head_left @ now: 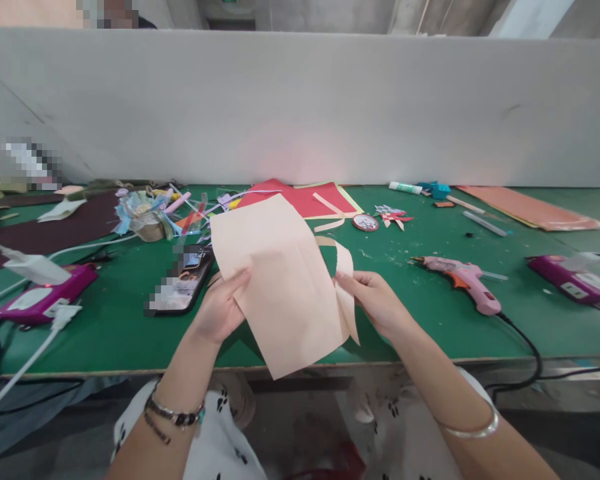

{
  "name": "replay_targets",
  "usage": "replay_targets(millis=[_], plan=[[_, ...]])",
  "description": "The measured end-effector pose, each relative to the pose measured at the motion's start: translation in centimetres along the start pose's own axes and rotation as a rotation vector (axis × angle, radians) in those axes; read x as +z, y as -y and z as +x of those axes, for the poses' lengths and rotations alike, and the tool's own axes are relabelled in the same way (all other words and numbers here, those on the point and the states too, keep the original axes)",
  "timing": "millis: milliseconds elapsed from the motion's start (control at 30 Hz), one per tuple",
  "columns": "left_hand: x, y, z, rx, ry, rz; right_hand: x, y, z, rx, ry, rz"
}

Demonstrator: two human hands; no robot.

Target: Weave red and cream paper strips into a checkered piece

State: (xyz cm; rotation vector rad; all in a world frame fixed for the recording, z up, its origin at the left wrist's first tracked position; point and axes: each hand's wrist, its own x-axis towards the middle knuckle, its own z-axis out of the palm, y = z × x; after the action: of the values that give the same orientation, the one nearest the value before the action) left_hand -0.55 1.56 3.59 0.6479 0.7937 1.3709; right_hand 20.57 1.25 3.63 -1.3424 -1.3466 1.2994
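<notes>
A large cream sheet of paper [290,287] is tilted above the table's front edge. My left hand [223,303] grips its left side, thumb on top and the other fingers underneath. At the sheet's right edge, my right hand [370,297] pinches a curling paper strip [344,257] of the same colour. The strip bends back over the sheet's right side; whether it is still joined there I cannot tell. Just left of my left hand lies a phone [187,283] with a lit screen.
A pink glue gun [465,280] lies right of my hands, its cord over the front edge. Purple power strips [47,293] sit at both sides. Behind are red paper [300,200], a round tin [365,222], a glue stick [405,188], orange sheets [530,208] and craft scraps [147,213]. A grey partition [300,107] closes the back.
</notes>
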Motion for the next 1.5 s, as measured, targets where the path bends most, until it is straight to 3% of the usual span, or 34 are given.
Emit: replay_targets(millis=[167, 533, 733, 900, 1067, 1333, 1500], plan=[[0.1, 0.1, 0.0, 0.001, 0.014, 0.000, 0.1, 0.4, 0.0, 0.088, -0.028, 0.112], [0.0, -0.5, 0.0, -0.006, -0.033, 0.022, 0.1, 0.0, -0.1, -0.005, 0.091, -0.175], [0.1, -1.1, 0.0, -0.013, -0.119, -0.019, 0.0, 0.0, 0.0, -0.043, 0.042, -0.161], [0.3, -1.4, 0.0, -0.016, -0.163, -0.022, 0.1, 0.1, 0.1, -0.030, 0.111, -0.064], [0.5, -1.4, -0.1, -0.029, -0.221, -0.023, 0.3, 0.3, -0.2, 0.005, 0.166, -0.142], [-0.4, -1.2, -0.2, -0.047, -0.066, 0.166, 0.2, -0.1, 0.0, -0.037, 0.102, -0.147], [-0.4, -0.8, 0.1, -0.074, -0.051, 0.220, 0.0, -0.4, 0.3, -0.070, 0.049, -0.145]])
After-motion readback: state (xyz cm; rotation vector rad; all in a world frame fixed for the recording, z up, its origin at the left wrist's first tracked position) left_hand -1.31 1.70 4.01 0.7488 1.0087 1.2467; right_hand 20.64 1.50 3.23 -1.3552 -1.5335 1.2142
